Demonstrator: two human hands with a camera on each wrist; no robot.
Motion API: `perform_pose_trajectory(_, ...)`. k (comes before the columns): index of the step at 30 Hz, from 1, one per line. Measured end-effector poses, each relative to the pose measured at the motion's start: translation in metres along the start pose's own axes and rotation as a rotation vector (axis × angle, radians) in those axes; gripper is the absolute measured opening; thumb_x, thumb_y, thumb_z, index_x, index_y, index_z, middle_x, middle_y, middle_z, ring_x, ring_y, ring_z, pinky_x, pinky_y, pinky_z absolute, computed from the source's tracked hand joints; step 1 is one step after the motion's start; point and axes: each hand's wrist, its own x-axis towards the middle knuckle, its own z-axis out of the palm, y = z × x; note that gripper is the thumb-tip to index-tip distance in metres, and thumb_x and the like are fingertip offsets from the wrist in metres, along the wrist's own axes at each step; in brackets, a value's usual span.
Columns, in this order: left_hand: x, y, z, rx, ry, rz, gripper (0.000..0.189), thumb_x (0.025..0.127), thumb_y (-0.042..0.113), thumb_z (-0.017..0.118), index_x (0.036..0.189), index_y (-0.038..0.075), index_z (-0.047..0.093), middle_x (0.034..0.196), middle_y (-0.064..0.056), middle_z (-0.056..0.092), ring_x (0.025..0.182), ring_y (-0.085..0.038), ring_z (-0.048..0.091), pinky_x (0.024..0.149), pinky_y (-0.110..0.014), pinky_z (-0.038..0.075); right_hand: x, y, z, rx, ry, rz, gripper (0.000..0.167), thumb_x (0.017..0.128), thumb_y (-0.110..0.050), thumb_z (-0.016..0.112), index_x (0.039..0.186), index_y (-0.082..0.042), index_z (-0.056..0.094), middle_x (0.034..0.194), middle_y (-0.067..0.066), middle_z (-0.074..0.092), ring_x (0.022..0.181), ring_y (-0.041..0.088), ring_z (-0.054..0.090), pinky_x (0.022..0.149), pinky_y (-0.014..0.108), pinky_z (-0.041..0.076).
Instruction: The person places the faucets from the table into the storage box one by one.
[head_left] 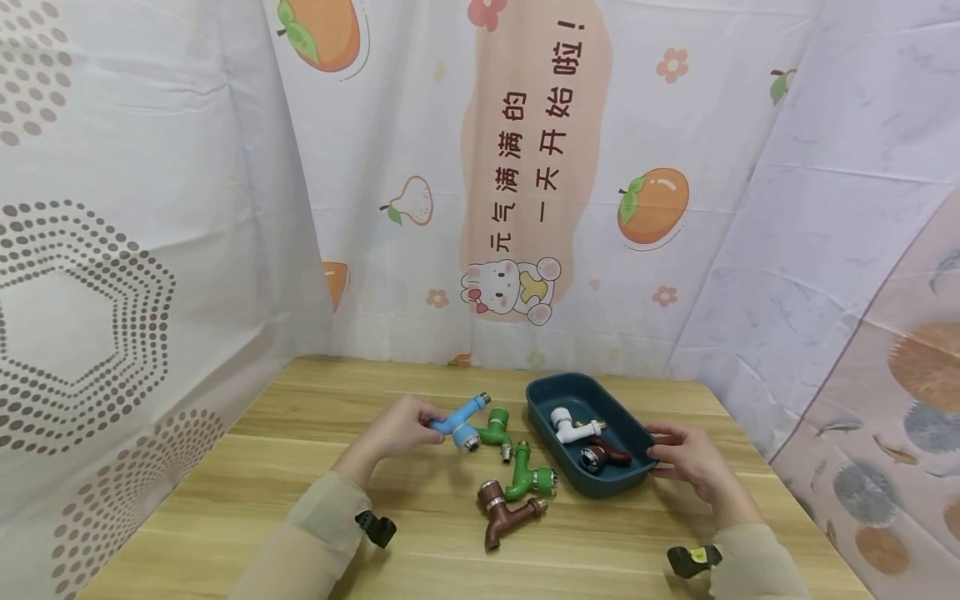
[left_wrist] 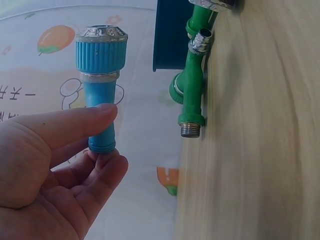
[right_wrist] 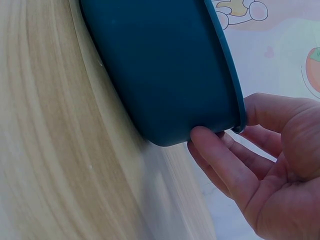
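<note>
Readable text: Chinese print on the white patterned back curtain (head_left: 420, 275), dark red-brown characters over a peach-coloured patch (head_left: 529, 158). Two lines, turned on their side, running bottom to top in the head view. Left line (head_left: 507, 179) reads 元气满满的. Right line (head_left: 552, 142) reads 一天开始啦, with an exclamation mark at the end. Left wrist view: part of the same print (left_wrist: 17, 94), upside down, cut off by the left edge; 一 and 天 legible, row under it only partial. Yellow label (head_left: 699, 554) on the black wrist device (head_left: 681, 562), right arm: too small to read.
</note>
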Motion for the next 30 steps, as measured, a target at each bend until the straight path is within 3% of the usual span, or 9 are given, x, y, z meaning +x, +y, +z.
perform_pose_trajectory(7,0.008,0.006,0.000,0.026,-0.012,0.001,0.022,0.085,0.012,0.083,0.107,0.009,0.080,0.086,0.005,0.069,0.074,-0.014,0.059,0.064,-0.030,0.050,-0.001,0.000,0.000,0.004,0.000,0.000,0.055,0.093,0.008,0.063,0.143,0.018,0.042,0.127,0.040,0.053,0.097,0.030,0.068,0.080,0.049,0.059)
perform_pose_trajectory(16,0.018,0.010,0.006,0.009,-0.038,0.053,0.019,0.086,0.009,0.082,0.105,0.006,0.080,0.091,0.001,0.074,0.079,-0.012,0.064,0.070,-0.031,0.054,-0.001,0.000,0.001,0.004,0.006,0.000,0.055,0.092,0.008,0.063,0.142,0.018,0.043,0.126,0.039,0.054,0.097,0.031,0.068,0.079,0.047,0.059)
perform_pose_trajectory(30,0.030,0.023,0.014,0.008,-0.060,0.054,0.021,0.085,0.007,0.081,0.106,0.006,0.080,0.092,0.002,0.075,0.079,-0.011,0.064,0.070,-0.030,0.053,-0.002,-0.002,0.001,0.025,0.004,-0.003,0.056,0.091,0.008,0.063,0.142,0.019,0.042,0.124,0.038,0.055,0.095,0.030,0.068,0.078,0.047,0.060)
